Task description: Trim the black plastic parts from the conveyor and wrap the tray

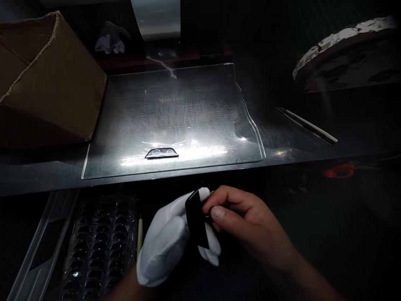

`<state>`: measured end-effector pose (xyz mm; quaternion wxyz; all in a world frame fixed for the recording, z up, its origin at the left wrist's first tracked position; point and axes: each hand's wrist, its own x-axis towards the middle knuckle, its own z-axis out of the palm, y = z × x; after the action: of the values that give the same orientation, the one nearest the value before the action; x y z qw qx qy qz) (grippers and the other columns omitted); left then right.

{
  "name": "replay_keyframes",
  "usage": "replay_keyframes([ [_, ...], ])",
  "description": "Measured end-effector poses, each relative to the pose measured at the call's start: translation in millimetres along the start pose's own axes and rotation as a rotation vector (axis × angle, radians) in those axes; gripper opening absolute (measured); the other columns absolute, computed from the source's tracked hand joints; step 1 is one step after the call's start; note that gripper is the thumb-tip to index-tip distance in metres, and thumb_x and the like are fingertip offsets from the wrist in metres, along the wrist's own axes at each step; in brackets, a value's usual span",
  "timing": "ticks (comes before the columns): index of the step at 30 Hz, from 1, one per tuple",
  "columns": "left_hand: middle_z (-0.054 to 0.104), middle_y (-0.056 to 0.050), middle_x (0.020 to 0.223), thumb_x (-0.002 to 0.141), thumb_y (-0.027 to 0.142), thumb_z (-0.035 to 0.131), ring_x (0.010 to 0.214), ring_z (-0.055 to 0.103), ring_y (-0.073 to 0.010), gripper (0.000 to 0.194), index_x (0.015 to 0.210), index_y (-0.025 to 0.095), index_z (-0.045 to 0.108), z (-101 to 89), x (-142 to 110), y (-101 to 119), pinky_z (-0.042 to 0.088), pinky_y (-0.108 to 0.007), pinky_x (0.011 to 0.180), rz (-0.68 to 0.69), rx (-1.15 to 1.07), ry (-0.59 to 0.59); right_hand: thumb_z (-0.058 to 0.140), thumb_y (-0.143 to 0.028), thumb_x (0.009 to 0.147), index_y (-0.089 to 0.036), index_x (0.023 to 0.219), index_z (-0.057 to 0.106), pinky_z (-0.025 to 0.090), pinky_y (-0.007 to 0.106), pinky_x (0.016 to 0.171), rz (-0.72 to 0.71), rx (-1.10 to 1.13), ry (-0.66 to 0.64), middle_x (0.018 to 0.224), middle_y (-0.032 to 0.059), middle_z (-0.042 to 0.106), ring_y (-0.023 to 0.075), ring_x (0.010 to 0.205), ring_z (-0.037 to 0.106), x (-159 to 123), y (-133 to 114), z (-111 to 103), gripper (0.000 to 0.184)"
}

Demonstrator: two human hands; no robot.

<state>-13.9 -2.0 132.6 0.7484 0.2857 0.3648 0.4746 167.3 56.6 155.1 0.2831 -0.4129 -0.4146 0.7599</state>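
My left hand (169,236), in a white glove, grips a flat glossy black plate (196,219) with slanted ends, tilted on edge in front of the bench. Bare and pinched at thumb and forefinger, my right hand (247,221) is right beside the black plate's face. A small dark bit shows at its fingertips, too hidden to name. On the glass sheet (188,108) behind my hands lies a trapezoid piece (161,153) with a dark rim and a shiny, clear-looking middle.
A cardboard box (62,92) stands at the left. Below it is a clear plastic tray (97,246) of several dark pieces, with a wooden-looking stick (139,236) beside it. A thin knife-like tool (307,124) and a red-handled object (340,170) are at the right.
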Motion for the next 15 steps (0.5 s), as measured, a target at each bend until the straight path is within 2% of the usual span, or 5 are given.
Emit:
replay_keyframes([
  [2,0.080,-0.010,0.102,0.094,0.060,0.064,0.093,0.075,-0.0289,0.064,0.147,0.024,0.061,-2.5,0.5,13.0,0.060,-0.040,0.083,-0.019,0.239,0.121,0.075,-0.041,0.093,-0.021,0.086,0.074,0.043,0.023,0.057,0.034,-0.035,0.017,0.069,-0.0008,0.061,0.0117,0.062,0.053,1.3,-0.4,0.6,0.021],
  [4,0.077,-0.009,0.114,0.091,0.050,0.073,0.107,0.072,-0.0310,0.056,0.142,0.028,0.067,-2.4,3.8,25.3,0.057,-0.040,0.091,-0.030,0.432,0.230,0.074,-0.043,0.092,-0.021,0.084,0.072,0.039,0.023,0.053,0.067,-0.080,0.024,0.067,-0.0014,0.059,0.0111,0.059,0.049,2.5,0.1,1.1,0.023],
  [8,0.078,0.002,0.090,0.095,0.035,0.070,0.083,0.073,-0.0200,0.029,0.123,0.034,0.077,4.1,14.1,41.4,0.058,-0.030,0.079,-0.076,0.727,0.403,0.073,-0.043,0.091,-0.021,0.081,0.070,0.040,0.024,0.054,0.087,-0.156,0.015,0.071,-0.0003,0.061,0.0122,0.062,0.049,3.6,2.7,2.1,0.024],
  [10,0.078,0.002,0.085,0.097,0.037,0.067,0.080,0.073,-0.0176,0.021,0.112,0.031,0.080,6.6,17.8,44.7,0.057,-0.027,0.077,-0.042,0.734,0.486,0.073,-0.043,0.091,-0.022,0.081,0.070,0.042,0.024,0.055,0.093,-0.161,0.015,0.075,0.0013,0.064,0.0136,0.065,0.052,3.4,3.8,2.6,0.024],
  [15,0.071,0.002,0.068,0.103,0.043,0.057,0.063,0.067,-0.0142,0.030,0.098,0.023,0.079,4.9,18.3,41.7,0.056,-0.025,0.065,0.069,0.614,0.586,0.073,-0.042,0.090,-0.021,0.080,0.070,0.042,0.024,0.057,0.111,-0.109,0.016,0.073,0.0006,0.064,0.0125,0.064,0.052,2.3,4.7,1.0,0.024],
])
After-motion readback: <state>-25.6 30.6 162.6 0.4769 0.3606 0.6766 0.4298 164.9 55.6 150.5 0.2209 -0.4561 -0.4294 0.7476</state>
